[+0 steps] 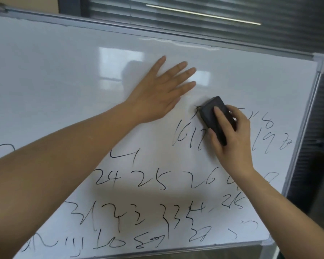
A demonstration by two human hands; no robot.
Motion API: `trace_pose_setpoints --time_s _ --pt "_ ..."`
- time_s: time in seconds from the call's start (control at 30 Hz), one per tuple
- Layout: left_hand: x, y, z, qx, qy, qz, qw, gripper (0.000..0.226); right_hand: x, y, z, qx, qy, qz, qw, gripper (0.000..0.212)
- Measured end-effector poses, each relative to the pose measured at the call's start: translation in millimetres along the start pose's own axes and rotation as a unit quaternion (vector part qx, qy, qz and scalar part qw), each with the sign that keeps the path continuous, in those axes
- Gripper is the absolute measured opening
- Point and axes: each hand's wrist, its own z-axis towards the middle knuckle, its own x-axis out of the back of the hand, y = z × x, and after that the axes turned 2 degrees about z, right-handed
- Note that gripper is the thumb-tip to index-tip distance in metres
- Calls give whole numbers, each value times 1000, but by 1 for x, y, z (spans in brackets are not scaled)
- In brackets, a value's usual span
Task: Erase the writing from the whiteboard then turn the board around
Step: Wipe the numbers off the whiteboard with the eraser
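Observation:
A large whiteboard in a silver frame fills the view. Its upper half is wiped blank. Black handwritten numbers cover the lower half in several rows. My left hand lies flat on the blank middle of the board with straight, spread fingers. My right hand grips a black eraser and holds it against the board at the top of the written area, over the numbers at the right. Parts of that row are hidden under the hand and eraser.
Dark window blinds hang behind the board's top edge. The board's right frame edge runs down beside a dark wall. The bottom frame rail crosses the lower part of the view.

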Motion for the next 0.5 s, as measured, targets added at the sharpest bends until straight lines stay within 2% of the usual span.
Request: trace_pose_setpoints --time_s 0.13,0.27,0.43,0.5 --pt "-6 7 9 27 -8 -16 999 48 9 20 16 57 2 -24 998 39" --pt "-12 17 11 63 -26 -14 998 47 13 40 37 95 -42 -12 995 39" --pt "-12 21 11 79 -30 12 996 47 -13 35 34 219 -8 -30 975 40" --pt "-11 21 10 81 -33 15 996 47 -18 34 28 233 -12 -35 972 40"
